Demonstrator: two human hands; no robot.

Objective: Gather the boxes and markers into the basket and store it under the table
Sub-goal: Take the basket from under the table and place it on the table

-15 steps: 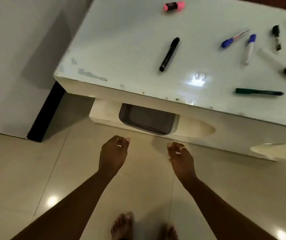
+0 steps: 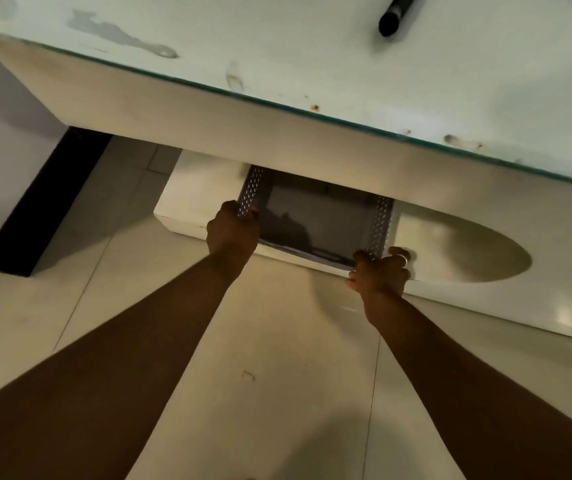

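**Both hands on basket under surface**

White glass-topped surface [image 2: 346,71], chipped edge, over pale tiled floor [image 2: 277,358]. Grey perforated basket [image 2: 315,223] on the lower shelf [image 2: 194,202], between the hands: left hand [image 2: 232,230] clenched on its left rim, right hand [image 2: 379,271] gripping the right corner. Long axis runs hand to hand. Black marker [image 2: 395,15] on top, beyond right hand, pointing away.

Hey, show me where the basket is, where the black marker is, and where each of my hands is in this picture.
basket [image 2: 315,220]: head view, on its dark inner floor.
black marker [image 2: 393,19]: head view, on its barrel near the lower end.
left hand [image 2: 232,233]: head view, back of the hand.
right hand [image 2: 381,273]: head view, back of the hand.
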